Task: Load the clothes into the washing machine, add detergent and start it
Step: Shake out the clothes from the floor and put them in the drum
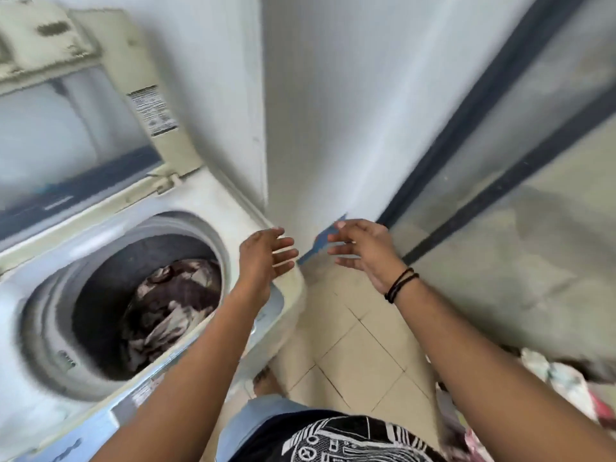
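Note:
A white top-loading washing machine [213, 201] fills the left side, its lid [66, 128] raised against the wall. Inside the drum lies a dark brown and cream patterned garment [170, 305]. My left hand [266, 253] hovers over the machine's right rim with fingers spread, holding nothing. My right hand [360, 248] is held out beside it over the floor, fingers loosely extended and empty, black bands on its wrist. More clothes [560, 385], pale and pink, lie in a pile at the lower right edge. No detergent is in view.
A white wall [350, 111] stands straight ahead, with a dark-framed glass door [520, 145] to the right. Beige floor tiles [360, 355] run between the machine and the clothes pile. My foot [263, 378] stands close to the machine's base.

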Demonstrator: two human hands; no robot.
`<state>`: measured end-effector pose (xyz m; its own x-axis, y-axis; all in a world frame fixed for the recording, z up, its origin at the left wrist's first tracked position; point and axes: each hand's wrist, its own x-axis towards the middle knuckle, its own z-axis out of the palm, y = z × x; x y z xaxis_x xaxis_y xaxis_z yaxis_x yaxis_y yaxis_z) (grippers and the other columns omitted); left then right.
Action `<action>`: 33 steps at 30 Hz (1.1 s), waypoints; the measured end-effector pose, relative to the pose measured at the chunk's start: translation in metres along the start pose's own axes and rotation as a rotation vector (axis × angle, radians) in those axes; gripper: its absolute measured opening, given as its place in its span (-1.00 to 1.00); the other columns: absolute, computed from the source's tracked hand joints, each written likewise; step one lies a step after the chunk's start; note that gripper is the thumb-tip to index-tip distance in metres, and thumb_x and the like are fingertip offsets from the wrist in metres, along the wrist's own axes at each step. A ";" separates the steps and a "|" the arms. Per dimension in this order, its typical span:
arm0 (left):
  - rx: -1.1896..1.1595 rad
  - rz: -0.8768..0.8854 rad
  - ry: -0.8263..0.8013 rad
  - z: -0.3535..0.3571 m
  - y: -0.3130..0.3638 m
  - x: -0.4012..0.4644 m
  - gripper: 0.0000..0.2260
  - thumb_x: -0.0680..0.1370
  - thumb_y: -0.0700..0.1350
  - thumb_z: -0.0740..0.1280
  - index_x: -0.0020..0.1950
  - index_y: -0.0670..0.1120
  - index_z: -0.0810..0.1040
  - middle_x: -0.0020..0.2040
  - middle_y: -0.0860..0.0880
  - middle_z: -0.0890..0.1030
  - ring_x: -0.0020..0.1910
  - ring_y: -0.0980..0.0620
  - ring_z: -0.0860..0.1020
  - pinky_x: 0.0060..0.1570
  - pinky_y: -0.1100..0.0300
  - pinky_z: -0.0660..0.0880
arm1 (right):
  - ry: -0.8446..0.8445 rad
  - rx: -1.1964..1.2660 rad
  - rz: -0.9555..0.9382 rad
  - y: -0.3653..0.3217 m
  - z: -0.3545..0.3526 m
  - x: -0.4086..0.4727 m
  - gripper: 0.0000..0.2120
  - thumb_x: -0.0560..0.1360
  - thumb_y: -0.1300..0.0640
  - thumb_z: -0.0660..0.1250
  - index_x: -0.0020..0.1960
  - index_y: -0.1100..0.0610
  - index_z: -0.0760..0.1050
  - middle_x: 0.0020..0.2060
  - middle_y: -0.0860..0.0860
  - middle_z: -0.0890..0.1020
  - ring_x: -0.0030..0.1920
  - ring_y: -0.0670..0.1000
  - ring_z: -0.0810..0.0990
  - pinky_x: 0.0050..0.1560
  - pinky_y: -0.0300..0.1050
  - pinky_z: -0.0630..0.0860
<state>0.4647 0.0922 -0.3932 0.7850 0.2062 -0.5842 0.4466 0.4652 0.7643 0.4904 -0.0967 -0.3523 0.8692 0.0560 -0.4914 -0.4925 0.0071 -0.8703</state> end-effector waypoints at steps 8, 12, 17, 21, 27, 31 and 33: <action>0.491 -0.130 -0.534 0.187 -0.133 -0.106 -0.86 0.61 -0.07 0.33 0.10 -0.09 0.59 -0.18 -0.02 0.72 -0.26 -0.01 0.70 -0.26 0.16 0.58 | 0.428 0.284 -0.021 0.072 -0.205 -0.122 -0.90 0.56 0.10 0.36 0.03 0.11 0.58 -0.19 0.06 0.69 -0.31 0.03 0.65 -0.26 -0.15 0.56; 0.617 -0.227 -0.720 0.269 -0.214 -0.170 -0.88 0.61 -0.06 0.34 0.10 -0.05 0.58 -0.13 -0.05 0.72 -0.25 -0.02 0.70 -0.26 0.17 0.59 | 0.653 0.419 -0.007 0.122 -0.300 -0.196 -0.89 0.55 0.11 0.36 0.03 0.13 0.58 -0.20 0.09 0.68 -0.31 0.06 0.62 -0.27 -0.18 0.53; 0.741 -0.294 -0.810 0.345 -0.301 -0.228 -0.92 0.61 -0.06 0.35 0.04 -0.04 0.59 -0.22 -0.01 0.72 -0.33 0.04 0.69 -0.28 0.17 0.57 | 0.863 0.585 0.025 0.177 -0.391 -0.270 -0.91 0.55 0.16 0.32 -0.01 0.16 0.57 -0.20 0.14 0.63 -0.37 0.06 0.56 -0.34 -0.20 0.45; 0.874 -0.329 -0.862 0.381 -0.356 -0.252 -0.91 0.62 -0.07 0.34 0.03 -0.07 0.59 -0.24 0.00 0.71 -0.38 0.05 0.68 -0.24 0.17 0.56 | 0.988 0.697 0.066 0.219 -0.445 -0.307 -0.88 0.56 0.21 0.28 0.01 0.20 0.58 -0.22 0.15 0.63 -0.37 0.07 0.55 -0.29 -0.16 0.46; 1.051 -0.382 -0.895 0.429 -0.420 -0.255 -0.93 0.62 -0.07 0.33 0.01 -0.04 0.59 -0.16 -0.04 0.70 -0.34 0.02 0.69 -0.36 0.22 0.56 | 1.178 0.833 0.159 0.269 -0.516 -0.335 -0.90 0.54 0.18 0.30 -0.02 0.17 0.58 -0.23 0.13 0.61 -0.37 0.08 0.55 -0.34 -0.17 0.45; 1.166 -0.422 -0.887 0.468 -0.461 -0.242 -0.92 0.63 -0.06 0.31 0.02 -0.04 0.57 -0.19 -0.05 0.69 -0.35 0.02 0.67 -0.36 0.22 0.55 | 1.251 0.854 0.210 0.290 -0.556 -0.342 -0.90 0.57 0.21 0.28 -0.02 0.20 0.56 -0.28 0.11 0.59 -0.47 0.02 0.53 -0.42 -0.21 0.42; 1.244 -0.443 -0.870 0.486 -0.480 -0.235 -0.91 0.64 -0.07 0.30 0.05 -0.05 0.57 -0.18 -0.05 0.68 -0.35 0.02 0.66 -0.41 0.25 0.53 | 1.264 0.845 0.254 0.297 -0.574 -0.343 -0.90 0.58 0.22 0.28 -0.07 0.18 0.55 -0.32 0.08 0.58 -0.49 0.01 0.52 -0.41 -0.20 0.42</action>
<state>0.2750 -0.5981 -0.4901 0.3026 -0.4893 -0.8179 0.4131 -0.7061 0.5752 0.0721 -0.6870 -0.4619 0.0164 -0.7084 -0.7056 -0.1309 0.6981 -0.7039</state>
